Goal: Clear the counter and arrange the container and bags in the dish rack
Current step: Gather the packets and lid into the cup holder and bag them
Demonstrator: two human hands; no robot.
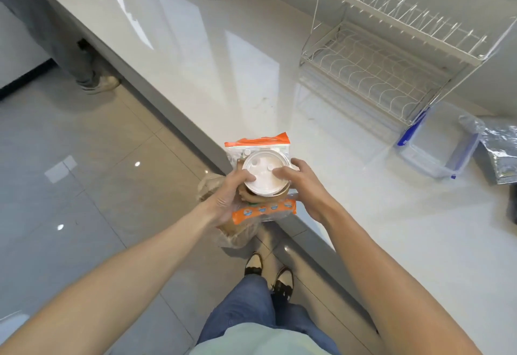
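Hands (268, 189) hold lidded cup (265, 177) (bags (257, 147) beneath).

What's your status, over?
Both hands, left and right, grip white-lidded cup and orange-topped bags at counter edge. Dish rack empty. Clear container beside rack.

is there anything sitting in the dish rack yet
No, both tiers of the white wire dish rack are bare, while the clear container with blue clips sits on the counter beside it.
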